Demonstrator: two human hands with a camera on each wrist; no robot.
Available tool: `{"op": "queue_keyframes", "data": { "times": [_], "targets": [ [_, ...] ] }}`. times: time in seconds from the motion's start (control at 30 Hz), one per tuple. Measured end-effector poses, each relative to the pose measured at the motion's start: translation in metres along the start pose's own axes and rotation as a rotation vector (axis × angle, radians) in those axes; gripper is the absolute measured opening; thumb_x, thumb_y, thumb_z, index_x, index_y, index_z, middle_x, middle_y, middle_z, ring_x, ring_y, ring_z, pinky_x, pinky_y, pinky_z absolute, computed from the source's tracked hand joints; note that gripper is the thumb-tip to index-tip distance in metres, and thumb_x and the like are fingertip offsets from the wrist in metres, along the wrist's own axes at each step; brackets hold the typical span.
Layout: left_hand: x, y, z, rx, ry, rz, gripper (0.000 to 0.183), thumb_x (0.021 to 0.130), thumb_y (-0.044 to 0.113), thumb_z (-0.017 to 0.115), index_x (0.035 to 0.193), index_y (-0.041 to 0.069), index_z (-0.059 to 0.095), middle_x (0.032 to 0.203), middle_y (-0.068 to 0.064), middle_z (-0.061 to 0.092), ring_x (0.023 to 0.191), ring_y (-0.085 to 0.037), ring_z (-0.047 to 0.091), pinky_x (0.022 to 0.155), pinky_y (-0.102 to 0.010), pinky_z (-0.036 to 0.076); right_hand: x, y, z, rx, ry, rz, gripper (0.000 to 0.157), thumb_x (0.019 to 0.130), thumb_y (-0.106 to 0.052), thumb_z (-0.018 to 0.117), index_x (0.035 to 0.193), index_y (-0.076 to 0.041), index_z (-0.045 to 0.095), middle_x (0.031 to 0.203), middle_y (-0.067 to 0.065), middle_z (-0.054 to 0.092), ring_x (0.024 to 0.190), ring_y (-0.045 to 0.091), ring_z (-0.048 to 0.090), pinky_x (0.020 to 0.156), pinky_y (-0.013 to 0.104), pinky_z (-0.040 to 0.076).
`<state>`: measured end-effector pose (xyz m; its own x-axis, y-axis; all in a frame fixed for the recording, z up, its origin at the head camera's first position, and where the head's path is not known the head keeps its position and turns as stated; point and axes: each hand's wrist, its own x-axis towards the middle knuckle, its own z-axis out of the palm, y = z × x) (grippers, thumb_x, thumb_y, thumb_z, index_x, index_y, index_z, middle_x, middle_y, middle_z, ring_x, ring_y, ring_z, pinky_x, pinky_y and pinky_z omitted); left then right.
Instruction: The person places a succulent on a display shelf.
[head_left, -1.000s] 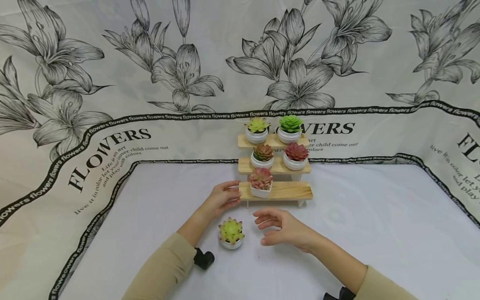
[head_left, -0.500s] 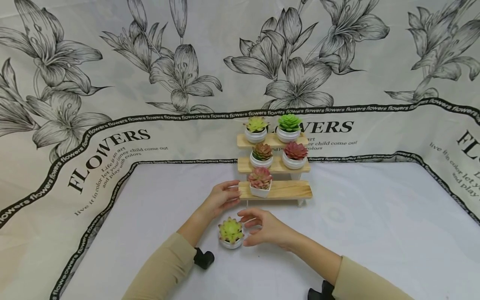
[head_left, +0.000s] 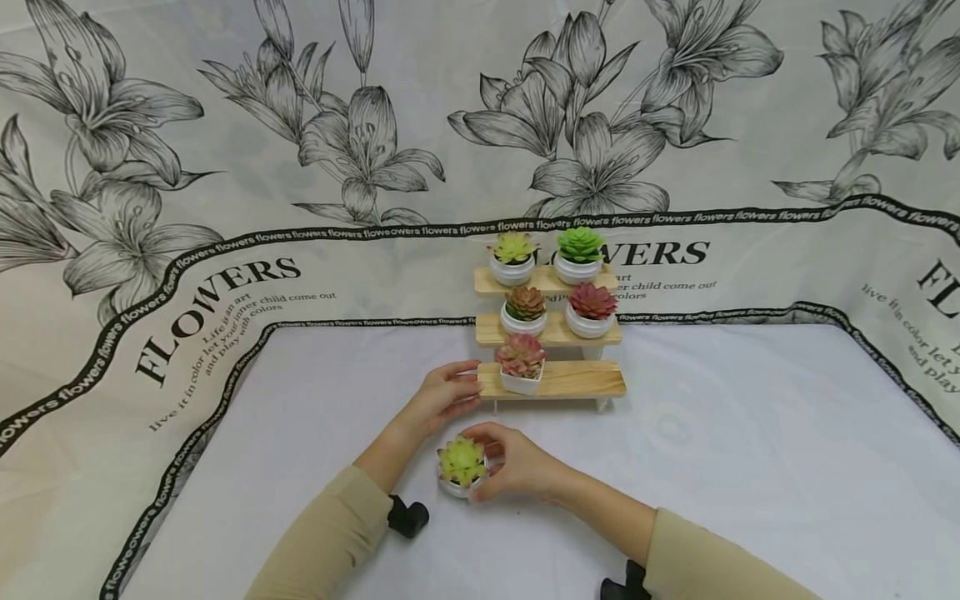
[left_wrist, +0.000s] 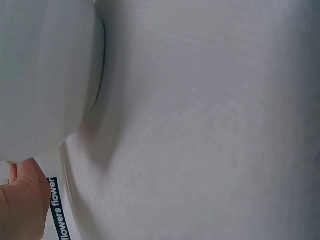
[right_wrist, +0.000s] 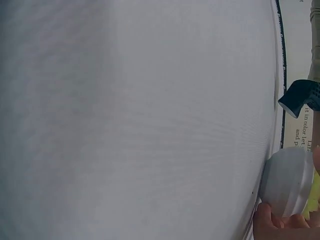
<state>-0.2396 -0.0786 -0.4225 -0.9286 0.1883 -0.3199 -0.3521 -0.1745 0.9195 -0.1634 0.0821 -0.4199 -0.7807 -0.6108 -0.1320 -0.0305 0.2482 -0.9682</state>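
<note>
My left hand holds the left end of a tiered wooden plant stand at its lowest board. Just in front of it, a yellow-green potted succulent stands on the white cloth. My right hand grips that pot from the right, thumb at the near side and fingers at the far side. In the right wrist view the white pot sits between thumb and fingers. The left wrist view has the pot large and close, partly covering my left hand.
A pink succulent in a square pot is on the lowest board's left half. Above it stand brown-red and dark red succulents, then yellow and bright green ones. A flower-printed cloth hangs behind.
My right hand has moved left from beside the yellow-green succulent and closed round its pot. My left hand has stayed at the stand.
</note>
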Motion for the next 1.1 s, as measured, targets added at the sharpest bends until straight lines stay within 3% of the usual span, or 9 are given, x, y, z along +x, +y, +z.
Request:
{"op": "queue_keyframes", "data": {
  "times": [0.3, 0.83, 1.1],
  "targets": [
    [0.000, 0.000, -0.001, -0.019, -0.010, 0.000, 0.047, 0.087, -0.009, 0.055, 0.132, -0.001, 0.048, 0.100, -0.010, 0.058, 0.073, -0.011, 0.060, 0.065, -0.021, 0.055, 0.006, 0.001, 0.007, -0.160, 0.010, -0.026, 0.066, 0.065, -0.007, 0.082, 0.124, 0.000, 0.051, 0.100, 0.002, 0.057, 0.087, 0.014, 0.051, 0.071, 0.023, 0.048],
    [-0.001, 0.000, 0.000, -0.014, -0.006, -0.005, 0.047, 0.087, -0.008, 0.056, 0.132, 0.000, 0.049, 0.105, -0.012, 0.057, 0.076, -0.011, 0.060, 0.067, -0.021, 0.055, 0.001, -0.002, 0.004, -0.197, 0.017, -0.057, 0.062, 0.065, -0.009, 0.083, 0.119, -0.003, 0.053, 0.101, 0.003, 0.057, 0.087, 0.014, 0.053, 0.073, 0.025, 0.048],
    [0.000, 0.000, 0.001, -0.007, 0.000, -0.003, 0.046, 0.086, -0.009, 0.056, 0.131, 0.001, 0.050, 0.105, -0.013, 0.058, 0.076, -0.012, 0.060, 0.067, -0.022, 0.055, -0.004, -0.004, -0.002, -0.161, 0.007, -0.042, 0.061, 0.065, -0.007, 0.082, 0.119, -0.003, 0.053, 0.101, 0.005, 0.056, 0.090, 0.015, 0.056, 0.077, 0.027, 0.050]
  ]
}}
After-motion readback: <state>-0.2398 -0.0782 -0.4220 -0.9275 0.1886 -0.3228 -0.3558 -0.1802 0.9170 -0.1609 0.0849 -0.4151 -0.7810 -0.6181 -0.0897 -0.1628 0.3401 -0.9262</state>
